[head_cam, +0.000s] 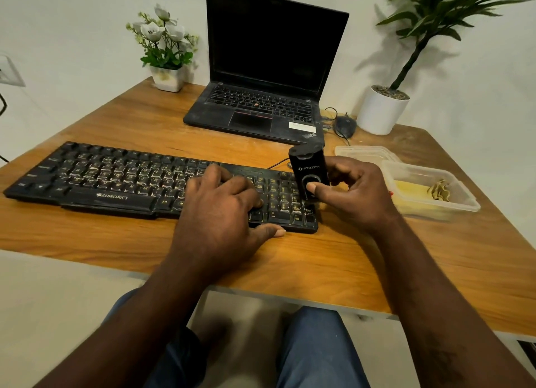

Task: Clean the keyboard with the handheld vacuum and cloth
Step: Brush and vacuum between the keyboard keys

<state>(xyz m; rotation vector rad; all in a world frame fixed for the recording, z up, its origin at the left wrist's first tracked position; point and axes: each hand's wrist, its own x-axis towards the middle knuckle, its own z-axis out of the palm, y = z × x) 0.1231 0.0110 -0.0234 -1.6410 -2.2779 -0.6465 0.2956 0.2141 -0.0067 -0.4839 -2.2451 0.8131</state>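
Observation:
A dusty black keyboard (110, 178) lies across the wooden desk (319, 260). My left hand (223, 210) rests flat on its right half, fingers spread over the keys and thumb at the front edge. My right hand (356, 193) grips a small black handheld vacuum (309, 167), standing upright over the keyboard's right end, with my thumb on its front button. A yellow cloth (412, 188) lies inside a clear plastic container (464, 202) to the right of that hand.
A black laptop (261, 109) stands open behind the keyboard, with a mouse (345, 126) beside it. A white flower pot (168, 78) sits at the back left, a white plant pot (380, 112) at the back right. A container lid (365, 152) lies by the container.

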